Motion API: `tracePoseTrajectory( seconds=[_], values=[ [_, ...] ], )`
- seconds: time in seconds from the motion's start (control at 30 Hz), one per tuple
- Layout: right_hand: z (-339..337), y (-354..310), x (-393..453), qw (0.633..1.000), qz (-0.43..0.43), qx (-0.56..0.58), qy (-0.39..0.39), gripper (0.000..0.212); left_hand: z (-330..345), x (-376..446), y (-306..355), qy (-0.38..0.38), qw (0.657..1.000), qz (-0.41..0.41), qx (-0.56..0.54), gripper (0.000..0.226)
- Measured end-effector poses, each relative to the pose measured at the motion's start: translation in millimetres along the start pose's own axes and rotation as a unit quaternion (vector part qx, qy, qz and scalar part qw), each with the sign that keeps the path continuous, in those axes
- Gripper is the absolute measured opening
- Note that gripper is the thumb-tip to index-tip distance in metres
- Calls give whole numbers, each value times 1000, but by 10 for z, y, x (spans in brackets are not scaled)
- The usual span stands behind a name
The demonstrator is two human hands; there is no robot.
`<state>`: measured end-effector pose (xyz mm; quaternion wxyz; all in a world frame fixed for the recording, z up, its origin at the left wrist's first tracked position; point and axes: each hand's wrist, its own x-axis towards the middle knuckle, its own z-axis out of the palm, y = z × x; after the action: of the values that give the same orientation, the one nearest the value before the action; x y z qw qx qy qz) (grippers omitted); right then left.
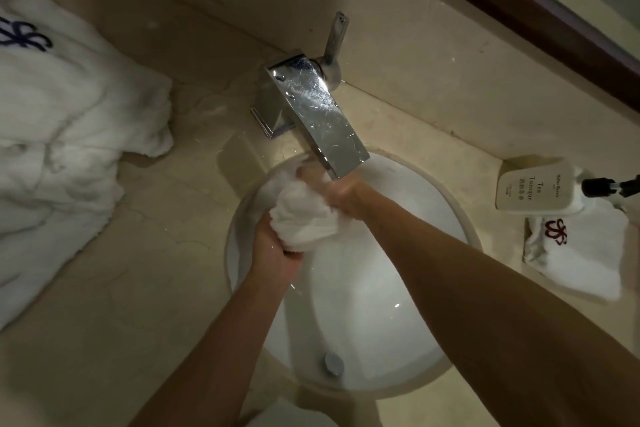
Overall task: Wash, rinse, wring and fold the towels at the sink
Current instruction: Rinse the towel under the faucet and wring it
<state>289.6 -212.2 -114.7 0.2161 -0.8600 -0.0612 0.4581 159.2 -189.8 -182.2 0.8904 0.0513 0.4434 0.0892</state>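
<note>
A wet white towel (304,215) is bunched up over the far side of the white sink basin (363,288), just under the chrome faucet spout (322,118). My left hand (273,250) grips the near end of the bundle from below. My right hand (336,194) grips its far end, partly blurred beneath the spout. A large pile of white towels with a blue emblem (59,135) lies on the counter at the left. A folded white towel with a red emblem (578,253) lies at the right.
A white pump bottle (540,187) labelled Tea Tonique lies on the counter right of the basin, above the folded towel. The drain plug (333,362) sits at the basin's near side. A dark-framed mirror (519,3) runs along the back wall. The counter (138,288) is beige stone.
</note>
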Motion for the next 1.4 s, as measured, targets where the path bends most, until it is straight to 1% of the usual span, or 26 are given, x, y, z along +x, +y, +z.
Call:
tracePoseTrajectory(
  seconds=[0.1,0.17,0.23,0.27,0.3,0.37,0.4,0.43,0.5,0.57,0.6,0.63,0.7,0.77,0.8,0.87,0.93,1.0,1.07,1.1,1.13,1.2,1.27,1.3,1.33,1.4],
  values=[
    [47,-81,-23,986,-91,-142,14,27,35,-54,-32,11,1000,3,-20,58],
    [57,-16,-9,981,-127,-145,32,34,55,-46,27,7,1000,-7,-24,53],
    [38,99,-46,990,-126,-37,59,40,44,0,116,2,999,-17,-38,42],
    [6,185,-72,990,-125,27,62,33,23,30,143,-1,999,-43,-27,44],
    [-28,248,-115,987,-119,95,44,20,32,27,179,-22,996,-88,-4,52],
    [-66,373,-199,968,-92,235,3,16,54,39,228,-63,985,-158,23,67],
    [-71,441,-222,953,-77,293,-10,11,77,52,240,-60,985,-158,41,73],
    [-74,505,-240,939,-70,337,-16,15,110,79,257,-58,986,-137,74,75],
    [-24,554,-303,930,-64,362,3,21,244,152,309,-52,979,-98,170,51],
    [71,543,-393,957,-87,264,75,20,345,257,341,-52,969,-97,220,43],
    [119,544,-431,971,-121,168,123,21,348,311,335,-46,966,-90,237,42],
    [163,543,-457,968,-171,52,175,21,351,345,337,-33,962,-82,259,40],
    [244,526,-474,923,-273,-147,227,23,291,374,329,-9,951,-93,295,40],
    [250,516,-427,886,-320,-247,227,25,288,366,332,5,951,-98,292,41],
    [225,491,-386,875,-331,-268,230,25,335,359,346,7,955,-95,282,41],
    [157,413,-350,882,-326,-268,212,26,405,375,366,-23,962,-100,254,37],
    [69,360,-324,920,-267,-202,202,32,443,324,355,-43,964,-111,238,44],
    [78,326,-339,933,-233,-143,235,35,412,205,311,-14,969,-152,196,58],
    [221,349,-310,882,-258,-223,325,33,365,91,218,12,970,-190,154,49],
    [319,366,-312,864,-267,-267,333,34,349,59,174,26,971,-189,147,45],
    [407,361,-311,862,-263,-280,332,33,355,52,143,30,974,-175,138,43],
    [464,303,-299,907,-181,-218,311,30,374,39,75,37,982,-127,138,43],
    [408,264,-276,959,-97,-52,260,32,373,45,56,65,979,-94,166,45],
    [373,266,-244,967,-70,63,238,30,362,44,65,90,975,-89,182,43],
    [345,265,-241,959,-45,165,227,26,290,114,76,114,970,-78,199,39],
    [362,271,-277,931,2,285,227,21,209,174,128,128,961,-75,235,27]
  ],
)
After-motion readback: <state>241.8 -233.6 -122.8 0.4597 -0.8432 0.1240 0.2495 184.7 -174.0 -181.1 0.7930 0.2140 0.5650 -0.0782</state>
